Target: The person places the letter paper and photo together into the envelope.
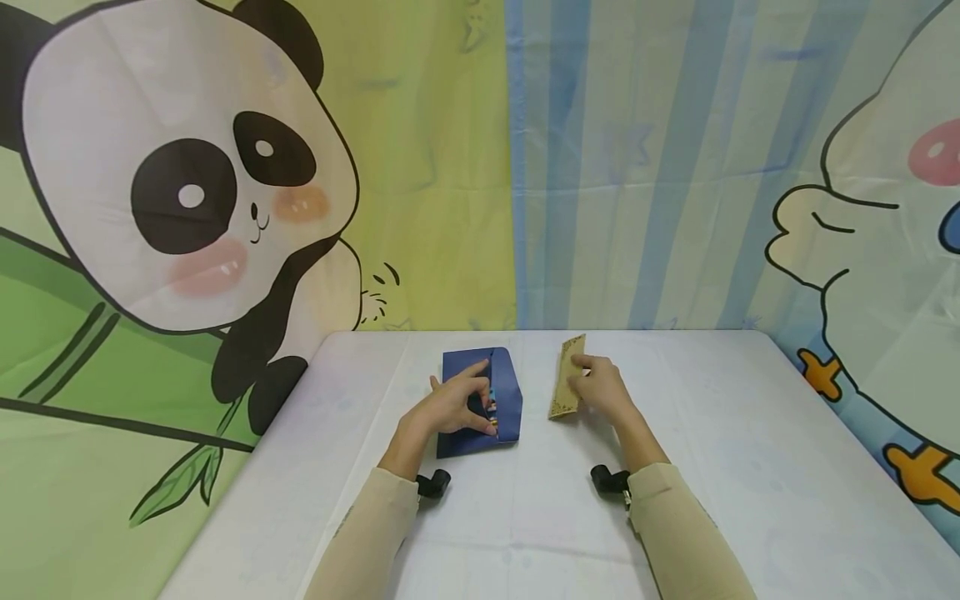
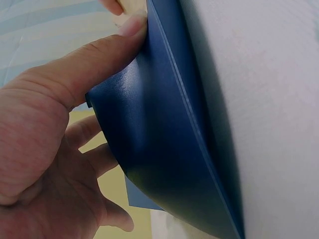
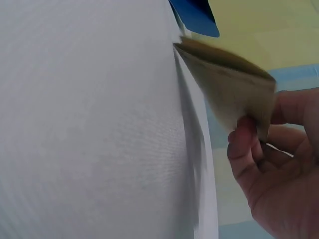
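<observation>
A dark blue envelope (image 1: 511, 393) lies on the white table with its flap spread to the right. My left hand (image 1: 452, 406) pinches the envelope's mouth, where a strip of coloured print shows. In the left wrist view, the thumb is against the blue face (image 2: 149, 124) and the fingers are behind it. To the right, my right hand (image 1: 602, 390) grips a folded tan sheet of paper (image 1: 564, 390) with a darker pattern at its ends. The right wrist view shows the fold standing partly spread, the paper pinched between thumb and fingers.
The white-covered table (image 1: 525, 517) reaches back to a printed curtain (image 1: 435, 167) with a panda on the left and a white cartoon figure on the right. Black wrist cameras (image 1: 433, 484) stick out from both cuffs.
</observation>
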Demonstrator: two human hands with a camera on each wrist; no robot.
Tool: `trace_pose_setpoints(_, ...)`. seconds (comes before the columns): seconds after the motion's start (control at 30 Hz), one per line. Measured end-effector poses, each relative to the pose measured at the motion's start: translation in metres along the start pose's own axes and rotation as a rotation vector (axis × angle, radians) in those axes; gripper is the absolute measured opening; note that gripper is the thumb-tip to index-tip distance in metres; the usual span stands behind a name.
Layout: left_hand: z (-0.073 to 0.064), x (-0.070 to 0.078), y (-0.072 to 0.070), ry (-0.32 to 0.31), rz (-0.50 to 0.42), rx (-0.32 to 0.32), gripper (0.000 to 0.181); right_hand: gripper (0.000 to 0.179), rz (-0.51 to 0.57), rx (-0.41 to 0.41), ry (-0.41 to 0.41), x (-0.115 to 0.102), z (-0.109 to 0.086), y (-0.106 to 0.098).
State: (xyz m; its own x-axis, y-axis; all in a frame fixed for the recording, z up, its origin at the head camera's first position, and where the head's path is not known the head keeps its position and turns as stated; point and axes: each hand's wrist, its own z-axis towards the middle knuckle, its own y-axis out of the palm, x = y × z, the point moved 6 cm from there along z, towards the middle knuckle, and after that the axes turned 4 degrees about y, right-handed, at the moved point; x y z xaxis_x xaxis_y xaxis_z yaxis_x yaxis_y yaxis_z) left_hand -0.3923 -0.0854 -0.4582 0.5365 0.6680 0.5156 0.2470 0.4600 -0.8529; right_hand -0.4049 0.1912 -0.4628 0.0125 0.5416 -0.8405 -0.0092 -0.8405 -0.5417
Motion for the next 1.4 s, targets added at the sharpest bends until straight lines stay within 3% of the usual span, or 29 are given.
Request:
trace_pose_setpoints(0.23,0.0,0.001,0.0,0.004,-0.001,0.002,0.04,0.069,0.091,-0.059,-0.052,-0.003,0.002,0.006)
trace_pose_setpoints(0.5,0.0,0.001,-0.001,0.005,-0.004,0.0,0.041,0.081,0.12,-0.063,-0.067,-0.006,0.001,0.005)
trace_pose_setpoints(1.4,0.0,0.0,0.0,0.001,-0.001,0.001,0.041,0.083,0.151,-0.09,-0.129,-0.023,-0.007,0.007)
